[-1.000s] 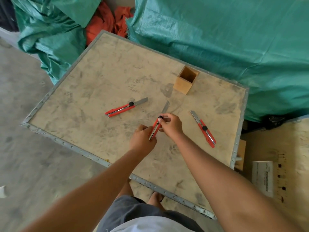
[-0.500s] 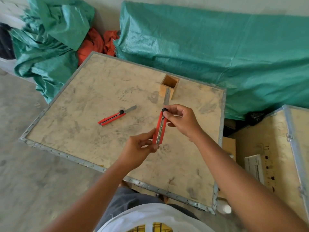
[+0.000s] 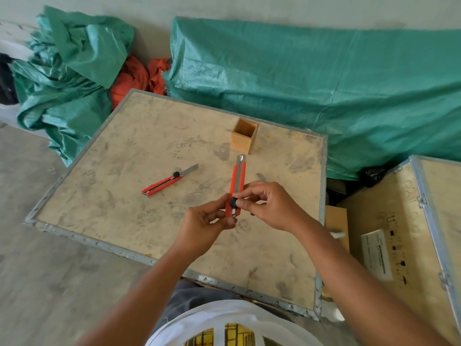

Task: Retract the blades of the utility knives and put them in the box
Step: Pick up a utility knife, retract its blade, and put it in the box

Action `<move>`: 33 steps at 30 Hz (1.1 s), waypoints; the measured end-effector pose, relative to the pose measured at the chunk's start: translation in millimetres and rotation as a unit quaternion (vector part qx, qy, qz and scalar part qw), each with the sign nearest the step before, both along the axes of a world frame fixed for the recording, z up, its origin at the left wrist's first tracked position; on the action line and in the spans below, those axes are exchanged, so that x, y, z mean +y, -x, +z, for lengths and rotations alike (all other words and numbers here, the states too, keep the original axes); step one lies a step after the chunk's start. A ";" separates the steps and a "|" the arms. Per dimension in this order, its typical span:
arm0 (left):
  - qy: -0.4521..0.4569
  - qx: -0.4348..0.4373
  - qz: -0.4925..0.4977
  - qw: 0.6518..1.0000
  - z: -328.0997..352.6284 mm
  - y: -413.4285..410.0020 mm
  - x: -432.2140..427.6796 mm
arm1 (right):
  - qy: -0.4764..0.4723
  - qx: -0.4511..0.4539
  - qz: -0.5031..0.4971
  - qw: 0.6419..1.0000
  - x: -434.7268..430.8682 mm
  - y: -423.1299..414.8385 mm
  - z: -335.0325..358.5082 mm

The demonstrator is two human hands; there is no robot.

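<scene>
Both hands hold a red utility knife [image 3: 237, 182] upright above the board. My left hand [image 3: 204, 227] pinches its lower end. My right hand [image 3: 268, 207] has thumb and finger on the black slider knob, low on the handle. Only a short blade tip shows at the knife's top. A second red knife [image 3: 163, 184] lies on the board to the left, blade extended. A third knife's blade tip [image 3: 260, 176] peeks out behind my right hand; the rest is hidden. The small open wooden box [image 3: 244, 136] stands at the far side.
The work surface is a plywood board with a metal rim [image 3: 94, 242]. Green tarps [image 3: 324, 91] and orange cloth [image 3: 136, 78] lie behind it. A wooden crate [image 3: 404, 233] with a white label stands to the right. Concrete floor is on the left.
The slider knob has gone from the upper end of the knife down to the lower end, and the long blade has drawn in to a short tip. The view has shifted.
</scene>
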State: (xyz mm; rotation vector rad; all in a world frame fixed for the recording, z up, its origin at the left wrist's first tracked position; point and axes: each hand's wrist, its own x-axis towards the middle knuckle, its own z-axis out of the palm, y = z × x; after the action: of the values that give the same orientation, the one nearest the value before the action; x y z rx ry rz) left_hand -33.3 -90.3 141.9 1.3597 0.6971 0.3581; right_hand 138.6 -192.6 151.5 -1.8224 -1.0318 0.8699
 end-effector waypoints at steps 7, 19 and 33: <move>-0.045 0.008 -0.021 0.999 10.3 -9.6 2.9 | -0.041 -0.059 -0.047 0.996 -5.9 3.2 7.0; -0.083 0.018 -0.030 0.996 9.4 -22.0 10.8 | -0.044 -0.073 -0.082 0.993 -5.7 -2.6 5.4; -0.062 0.039 -0.051 0.996 1.8 -75.4 51.1 | -0.055 -0.022 -0.179 0.982 39.8 -51.4 -1.6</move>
State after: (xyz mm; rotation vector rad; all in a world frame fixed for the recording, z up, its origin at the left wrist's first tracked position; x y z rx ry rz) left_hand 42.0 -39.2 143.7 1.5279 0.6751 0.2720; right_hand 190.1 -152.8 150.0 -1.8631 -0.7293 0.5472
